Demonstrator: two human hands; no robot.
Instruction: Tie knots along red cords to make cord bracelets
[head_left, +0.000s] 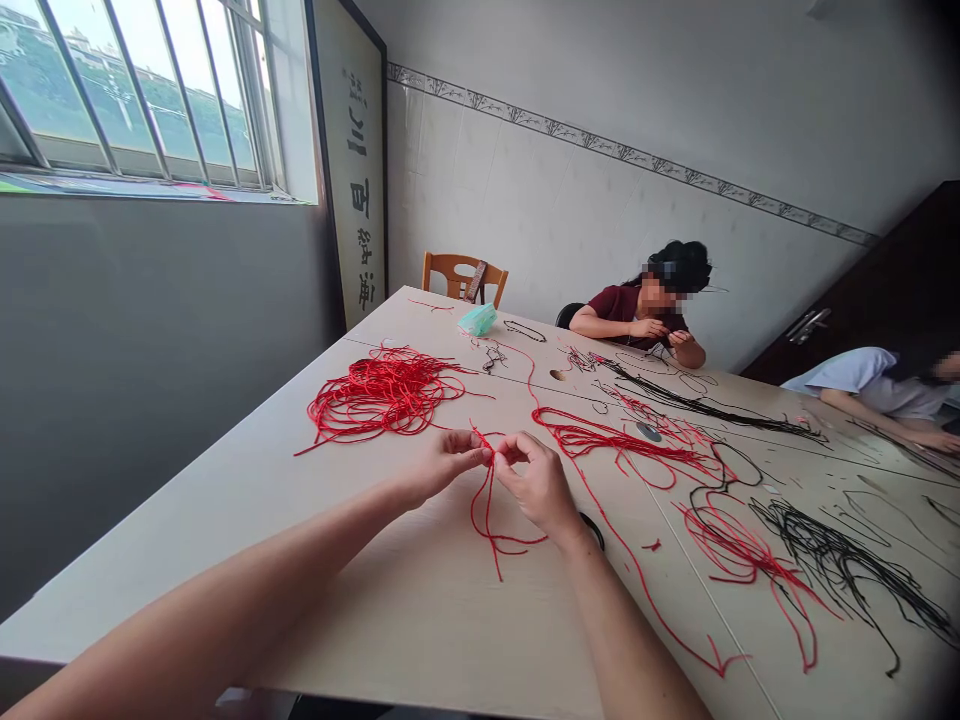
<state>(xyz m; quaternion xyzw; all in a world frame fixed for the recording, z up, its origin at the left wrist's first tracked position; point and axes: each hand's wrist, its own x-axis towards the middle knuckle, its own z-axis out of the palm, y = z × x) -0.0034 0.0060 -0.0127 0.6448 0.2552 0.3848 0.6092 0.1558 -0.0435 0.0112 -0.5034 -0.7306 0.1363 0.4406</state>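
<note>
A red cord (491,500) is pinched between my two hands just above the table, its loose ends hanging in loops below them. My left hand (450,462) grips it with thumb and forefinger from the left. From the right, my right hand (534,478) pinches the same cord close to the left fingertips. A short piece of the cord sticks up above the fingers; any knot there is too small to make out. Beyond my left hand lies a big tangled pile of red cord (394,390). Past my right hand stretches a bundle of red cords (622,440).
Black cords (840,550) and more red strands (739,545) spread over the table (247,570) at right. A pale green face mask (478,320) lies near the far end, by a wooden chair (457,270). Two people (637,310) sit along the far side, one handling cord.
</note>
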